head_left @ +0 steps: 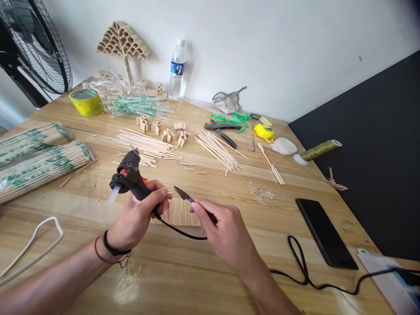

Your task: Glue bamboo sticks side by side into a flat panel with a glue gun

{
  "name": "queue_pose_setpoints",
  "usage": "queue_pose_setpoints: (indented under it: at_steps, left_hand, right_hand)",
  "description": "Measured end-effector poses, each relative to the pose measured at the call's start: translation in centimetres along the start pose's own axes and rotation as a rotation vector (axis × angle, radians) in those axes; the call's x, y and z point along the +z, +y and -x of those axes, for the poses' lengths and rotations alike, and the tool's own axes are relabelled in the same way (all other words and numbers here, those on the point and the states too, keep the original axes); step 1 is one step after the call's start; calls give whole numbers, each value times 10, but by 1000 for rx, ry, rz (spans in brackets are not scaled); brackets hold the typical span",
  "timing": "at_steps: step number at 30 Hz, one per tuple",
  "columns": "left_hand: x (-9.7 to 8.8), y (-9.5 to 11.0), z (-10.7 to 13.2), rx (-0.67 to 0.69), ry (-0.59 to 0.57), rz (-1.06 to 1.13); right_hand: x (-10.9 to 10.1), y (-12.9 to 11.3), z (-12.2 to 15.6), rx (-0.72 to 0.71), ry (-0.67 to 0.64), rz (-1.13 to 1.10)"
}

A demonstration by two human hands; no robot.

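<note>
My left hand is closed round the grip of a black hot glue gun, held above the table with its clear glue stick poking out at the rear left. My right hand pinches a small knife with a dark blade that points up and left toward the gun. Under both hands lies a flat panel of short bamboo sticks set side by side. The gun's black cord trails right across the wooden table.
Loose bamboo skewers and small stick pieces lie mid-table, with wrapped skewer bundles at left. Also here are yellow tape, a water bottle, pliers, a black phone, a thread spool and a fan.
</note>
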State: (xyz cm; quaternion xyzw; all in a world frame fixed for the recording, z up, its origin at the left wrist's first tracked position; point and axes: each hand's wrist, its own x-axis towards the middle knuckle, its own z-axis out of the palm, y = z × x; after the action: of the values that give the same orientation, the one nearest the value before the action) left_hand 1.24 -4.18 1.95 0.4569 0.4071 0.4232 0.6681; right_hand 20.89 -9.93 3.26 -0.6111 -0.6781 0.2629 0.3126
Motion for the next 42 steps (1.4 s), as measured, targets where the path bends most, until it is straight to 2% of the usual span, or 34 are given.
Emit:
queue_pose_setpoints:
  at_steps: [9, 24, 42]
  left_hand:
    - [2, 6, 2, -17, -15, 54]
    - [0, 4, 0, -29, 4, 137]
    - [-2, 1, -4, -64, 43, 92]
  right_hand:
    - [-5, -1, -1, 42, -69, -82]
    - [-8, 3, -2, -42, -16, -34]
    - [-18, 11, -7, -83, -14, 38]
